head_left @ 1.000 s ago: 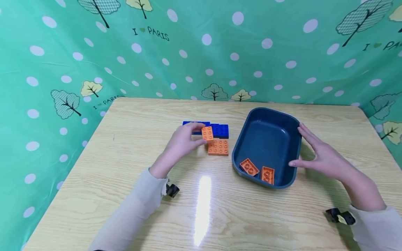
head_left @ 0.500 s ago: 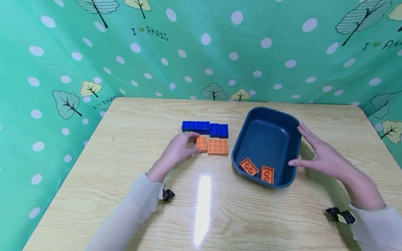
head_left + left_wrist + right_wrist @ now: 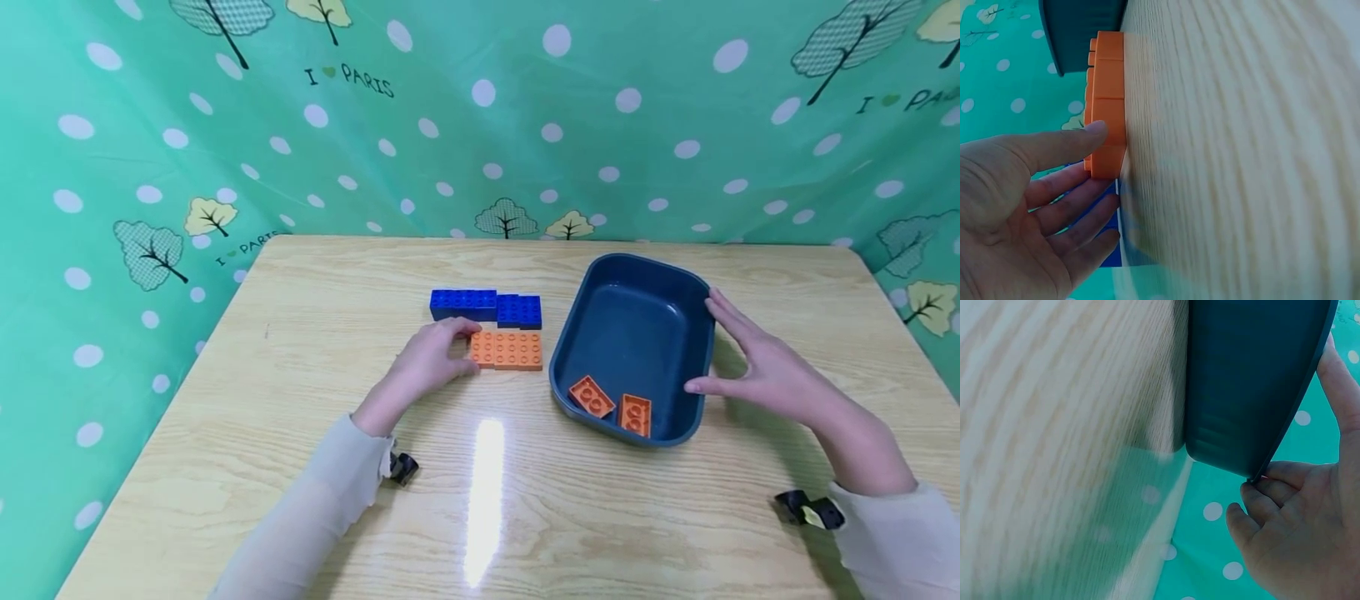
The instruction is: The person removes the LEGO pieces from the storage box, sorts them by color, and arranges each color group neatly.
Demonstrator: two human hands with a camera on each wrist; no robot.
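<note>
In the head view my left hand [image 3: 431, 357] pinches the left end brick of an orange row [image 3: 517, 350], thumb on the near side and fingers on the far side. The left wrist view shows the thumb against the orange side [image 3: 1109, 112], the other fingers extended beyond it. Several orange bricks stand side by side, studs up, close together. My right hand [image 3: 780, 367] touches the right rim of a dark blue bin [image 3: 558, 367], fingers spread along it and thumb tip over the edge. From the right wrist, fingertips meet the bin's corner [image 3: 1235, 412].
Blue bricks [image 3: 463, 304] stand in a row just behind the orange ones. Inside the bin, two orange bricks [image 3: 635, 415] lie upside down at the near end. The wooden table [image 3: 337, 283] ends at a green dotted curtain [image 3: 450, 125].
My left hand has brought an orange brick down and left, set it at the left end of the orange row, then moved it right against its neighbour. The right hand stays at the bin.
</note>
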